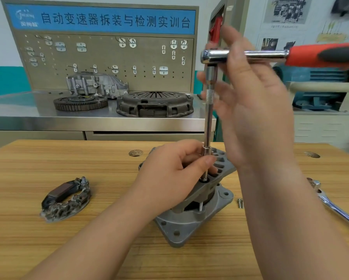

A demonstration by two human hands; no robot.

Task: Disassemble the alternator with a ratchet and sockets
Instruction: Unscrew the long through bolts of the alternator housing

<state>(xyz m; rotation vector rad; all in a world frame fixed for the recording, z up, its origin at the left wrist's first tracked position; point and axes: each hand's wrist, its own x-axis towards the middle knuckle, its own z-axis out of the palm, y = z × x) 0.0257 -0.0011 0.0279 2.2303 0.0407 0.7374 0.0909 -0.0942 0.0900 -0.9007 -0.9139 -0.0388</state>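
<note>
Pinches the extension [208, 122] low in the left grip [175, 168], just above the alternator [189, 225] standing on the counter [68, 239] — upright, ratchet [216, 55] on top, handle [321, 55] running off right — and lays the right grip [256, 102], fingers straight, holding nothing, against that handle, likely nearer for the swing.

Glossy chrome ratchet [244, 55], matt cast-metal alternator [189, 219], grained wooden table [68, 162].

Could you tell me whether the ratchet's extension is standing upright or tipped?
Upright: the extension stands nearly vertical between the alternator and the ratchet, and the left hand pinches its lower end.
</note>
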